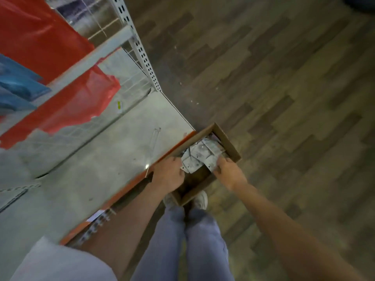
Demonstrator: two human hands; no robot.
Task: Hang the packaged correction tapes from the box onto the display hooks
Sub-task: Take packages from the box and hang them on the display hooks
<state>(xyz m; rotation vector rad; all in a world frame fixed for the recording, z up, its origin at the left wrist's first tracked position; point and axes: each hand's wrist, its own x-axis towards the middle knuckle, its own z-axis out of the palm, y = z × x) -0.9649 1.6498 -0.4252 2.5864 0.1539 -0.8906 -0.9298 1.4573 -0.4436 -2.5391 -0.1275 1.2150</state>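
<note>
Packs (199,154) of correction tape lie in a loose heap inside the box (227,141), a little right of centre in the frame and toward the box's upper end. Both hands reach down into it. The left hand (169,172) comes in from the lower left with its fingers curled over the left edge of the heap, holding a pale pack there. The right hand (229,172) comes in from the lower right, its fingers bent onto the right edge of the heap and gripping a pack. Blur hides the exact finger positions and how many packs each hand has.

The box is open brown cardboard, standing on the floor (284,98) and set at a slant, its left side close against the orange front edge of the shelf (113,151). The lower part of its inside is bare and dark. Just below the box sit the person's white shoes (202,199), with pale blue trousers (203,240) beneath them at the bottom centre.

The shelf is a flat grey base filling the left middle of the frame. Above it, in the upper left, a white perforated upright (142,49) rises beside a wire grid, and red bags (40,37) and blue bags (18,82) hang there. The floor is dark wood-pattern planks across the right half.
</note>
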